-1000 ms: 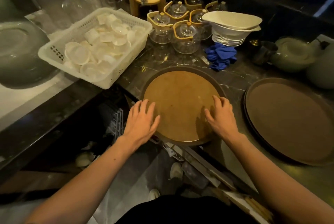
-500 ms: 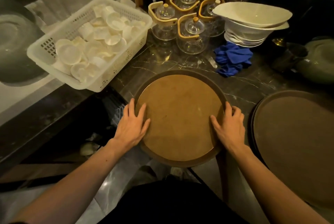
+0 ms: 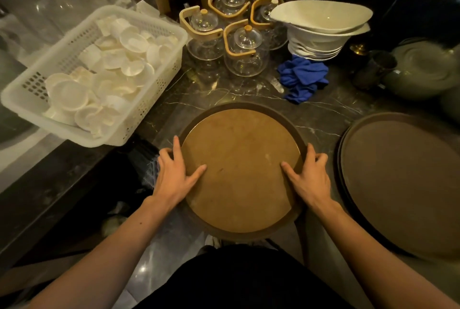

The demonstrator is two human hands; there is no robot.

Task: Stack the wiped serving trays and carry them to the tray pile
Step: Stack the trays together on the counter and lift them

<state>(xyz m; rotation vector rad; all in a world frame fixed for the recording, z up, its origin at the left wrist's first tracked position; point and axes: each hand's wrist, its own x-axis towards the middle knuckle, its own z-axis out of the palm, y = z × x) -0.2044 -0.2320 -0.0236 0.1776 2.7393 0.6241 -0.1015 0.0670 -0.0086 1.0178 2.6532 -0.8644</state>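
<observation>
A round serving tray (image 3: pixel 240 159) with a tan inner face and a dark brown rim lies at the counter's front edge, its near part hanging over the edge. My left hand (image 3: pixel 174 174) grips its left rim, thumb on the tan face and fingers curled around the edge. My right hand (image 3: pixel 308 176) grips the right rim the same way. To the right lies a larger dark brown tray (image 3: pixel 403 179); a second rim shows beneath its left edge.
A white plastic basket (image 3: pixel 154 99) of small white dishes sits at the left. Behind the tray stand glass teapots (image 3: pixel 245 52) with wooden handles, stacked white bowls (image 3: pixel 321 27) and a crumpled blue cloth (image 3: pixel 302 79). Grey-green plates (image 3: pixel 423 72) sit at the far right.
Both hands slid outward from lying flat on the tray's face to clasping its left and right rims. The tray has come nearer to me, over the counter edge.
</observation>
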